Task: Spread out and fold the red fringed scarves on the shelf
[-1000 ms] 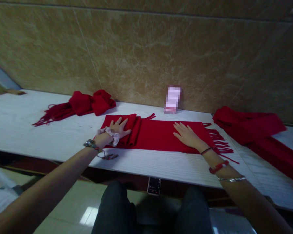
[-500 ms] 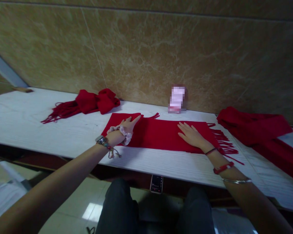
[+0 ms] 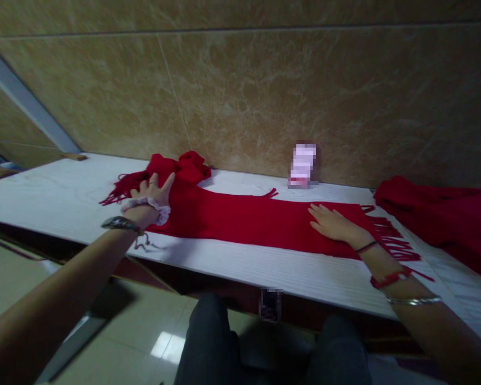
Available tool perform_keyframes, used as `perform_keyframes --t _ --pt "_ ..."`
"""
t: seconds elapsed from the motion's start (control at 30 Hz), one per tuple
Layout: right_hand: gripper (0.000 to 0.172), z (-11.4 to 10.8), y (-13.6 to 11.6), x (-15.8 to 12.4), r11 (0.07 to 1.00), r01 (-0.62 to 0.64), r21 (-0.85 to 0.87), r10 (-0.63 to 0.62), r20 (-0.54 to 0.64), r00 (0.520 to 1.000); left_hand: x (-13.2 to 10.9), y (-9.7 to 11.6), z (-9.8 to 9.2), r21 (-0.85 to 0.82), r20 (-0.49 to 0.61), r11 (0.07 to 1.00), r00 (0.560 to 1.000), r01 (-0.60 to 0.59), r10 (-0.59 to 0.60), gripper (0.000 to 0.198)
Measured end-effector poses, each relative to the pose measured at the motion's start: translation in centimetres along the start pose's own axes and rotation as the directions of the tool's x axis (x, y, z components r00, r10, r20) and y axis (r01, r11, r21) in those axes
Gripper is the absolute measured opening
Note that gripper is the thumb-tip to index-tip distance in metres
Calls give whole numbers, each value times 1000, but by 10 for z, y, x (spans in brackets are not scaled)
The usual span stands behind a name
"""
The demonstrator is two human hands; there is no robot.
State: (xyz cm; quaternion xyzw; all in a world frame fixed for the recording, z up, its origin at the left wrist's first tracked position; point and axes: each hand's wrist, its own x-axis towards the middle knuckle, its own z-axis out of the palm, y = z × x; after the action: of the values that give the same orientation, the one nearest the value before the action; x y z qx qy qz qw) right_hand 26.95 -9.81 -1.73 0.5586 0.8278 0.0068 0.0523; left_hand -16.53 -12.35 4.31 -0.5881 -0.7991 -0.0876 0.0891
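A long red scarf (image 3: 256, 222) lies stretched out along the white table (image 3: 264, 267). My left hand (image 3: 149, 192) rests on its left end with fingers spread and thumb out, wearing a scrunchie and a watch at the wrist. My right hand (image 3: 332, 223) lies flat and open on the scarf near its fringed right end (image 3: 388, 240). Neither hand grips anything that I can see.
A bunched red scarf (image 3: 186, 164) with fringe sits just behind my left hand by the tan stone wall. More red scarves (image 3: 441, 214) are piled at the right. A small blurred pink item (image 3: 302, 166) stands against the wall. My knees are under the table edge.
My left hand has swept left, opening out the folded end so the scarf now lies longer and flat. My right hand stayed pressed near the fringe. The view has shifted left.
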Motion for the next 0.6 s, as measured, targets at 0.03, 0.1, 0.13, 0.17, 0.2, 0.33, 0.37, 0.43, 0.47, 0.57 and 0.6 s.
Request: perform_keyframes --t 0.03,0.1,0.13,0.17,0.2,0.33,0.37,0.43,0.47,0.57,0.6 --pt "52 -4 -7 3 1000 15 -10 -15 -49 999 -4 4 4 62 -5 998 1000 0 1 59" --pt "53 -10 -24 10 995 95 0 -94 -172 981 -11 16 20 90 0 994 998 -67 67 55" --pt "55 -12 -34 14 988 155 18 -148 -217 965 -13 21 29 73 35 993 996 -90 88 54" --pt "57 -13 -42 17 975 218 37 -203 -237 950 -15 25 39 57 95 994 991 -95 89 54" --pt "57 -12 -49 19 960 273 56 -253 -233 939 -15 27 48 55 157 995 984 -89 79 54" --pt "56 4 -58 20 941 327 82 -314 -142 939 -10 21 70 95 238 987 966 -126 101 52" --pt "55 9 -56 19 945 316 86 -304 -129 944 -8 18 71 97 233 985 965 -142 117 51" --pt "56 14 -52 16 952 293 90 -281 -129 951 -6 15 73 95 221 984 967 -153 129 51" --pt "56 15 -50 15 954 286 90 -273 -133 953 -5 15 73 92 212 984 968 -153 131 51" --pt "57 14 -48 13 955 279 100 -265 -135 955 -7 14 71 44 187 987 972 -156 145 51" --pt "58 13 -48 13 954 280 109 -265 -135 955 -7 11 70 8 159 989 977 -146 143 52"
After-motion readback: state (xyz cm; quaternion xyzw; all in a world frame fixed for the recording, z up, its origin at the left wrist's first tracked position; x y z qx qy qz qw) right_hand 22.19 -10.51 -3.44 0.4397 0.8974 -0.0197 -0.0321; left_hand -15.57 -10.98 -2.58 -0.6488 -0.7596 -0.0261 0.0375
